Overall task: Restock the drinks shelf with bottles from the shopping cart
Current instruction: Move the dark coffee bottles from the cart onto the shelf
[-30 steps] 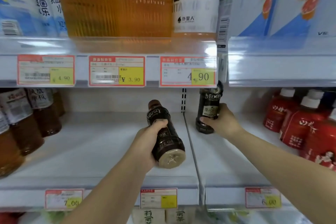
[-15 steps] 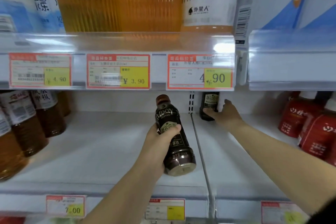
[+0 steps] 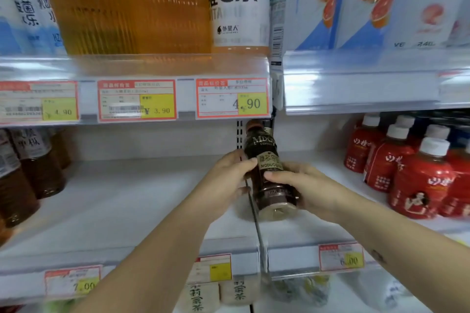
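Observation:
A dark coffee bottle (image 3: 267,160) with a brown cap and gold label is held over the seam between two white shelf boards (image 3: 127,198). It tilts back, with its base toward me. My left hand (image 3: 226,175) grips its left side, thumb on the label. My right hand (image 3: 302,188) wraps the lower right side and base. Both hands are shut on this one bottle. A sliver of another dark bottle (image 3: 267,131) shows behind its neck at the back of the shelf.
Brown tea bottles (image 3: 30,168) stand at the left of this shelf and red white-capped bottles (image 3: 417,173) at the right. Amber bottles (image 3: 127,7) and cartons sit on the shelf above, price tags (image 3: 231,98) along its edge. The shopping cart is out of view.
My right hand let go of the bottle it set at the back of the shelf and came forward onto the bottle in my left hand, which has moved right over the seam.

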Available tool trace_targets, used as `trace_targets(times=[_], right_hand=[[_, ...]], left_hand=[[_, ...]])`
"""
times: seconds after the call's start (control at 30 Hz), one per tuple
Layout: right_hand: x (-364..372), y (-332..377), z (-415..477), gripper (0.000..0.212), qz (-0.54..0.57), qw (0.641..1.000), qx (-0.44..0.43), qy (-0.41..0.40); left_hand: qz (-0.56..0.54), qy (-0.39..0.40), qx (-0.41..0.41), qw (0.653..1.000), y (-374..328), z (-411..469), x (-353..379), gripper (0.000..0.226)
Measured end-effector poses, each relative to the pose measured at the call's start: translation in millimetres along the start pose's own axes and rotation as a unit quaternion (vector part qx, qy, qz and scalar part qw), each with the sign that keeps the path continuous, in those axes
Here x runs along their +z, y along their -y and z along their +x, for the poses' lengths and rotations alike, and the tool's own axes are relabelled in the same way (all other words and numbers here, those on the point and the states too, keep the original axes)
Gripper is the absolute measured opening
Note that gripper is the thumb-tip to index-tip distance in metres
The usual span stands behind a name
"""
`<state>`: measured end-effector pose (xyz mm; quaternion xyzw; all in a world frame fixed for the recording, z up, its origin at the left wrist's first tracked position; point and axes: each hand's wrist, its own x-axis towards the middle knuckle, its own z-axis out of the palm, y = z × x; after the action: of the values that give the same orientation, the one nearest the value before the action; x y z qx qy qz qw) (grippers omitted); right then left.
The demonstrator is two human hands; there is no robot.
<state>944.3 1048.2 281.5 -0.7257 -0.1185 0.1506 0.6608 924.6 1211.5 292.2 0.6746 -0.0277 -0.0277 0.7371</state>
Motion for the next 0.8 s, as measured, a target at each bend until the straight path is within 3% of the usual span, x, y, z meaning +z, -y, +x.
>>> trace_targets(times=[0.1, 0.17, 0.23, 0.33, 0.8], right_hand=[[-19, -6, 2, 0.041, 0.035, 0.997, -0.017, -0.072], [-32, -10, 14, 0.044, 0.021, 0.989, -0.045, -0.137], [-43, -11, 31, 0.045, 0.003, 0.980, -0.073, -0.187], [-60, -16, 66, 0.065, -0.036, 0.972, -0.086, -0.215], [-77, -22, 144, 0.068, -0.265, 0.913, -0.138, -0.279]], left_hand=[[0.231, 0.007, 0.018, 0.973, 12, 1, -21, 0.039], [0.298, 0.003, 0.018, 0.954, 23, -1, -35, 0.041], [0.310, -0.008, 0.024, 0.950, 31, 0, -46, 0.040], [0.350, -0.002, 0.036, 0.936, 40, 4, -51, 0.038], [0.382, -0.003, 0.069, 0.922, 50, 10, -59, 0.036]])
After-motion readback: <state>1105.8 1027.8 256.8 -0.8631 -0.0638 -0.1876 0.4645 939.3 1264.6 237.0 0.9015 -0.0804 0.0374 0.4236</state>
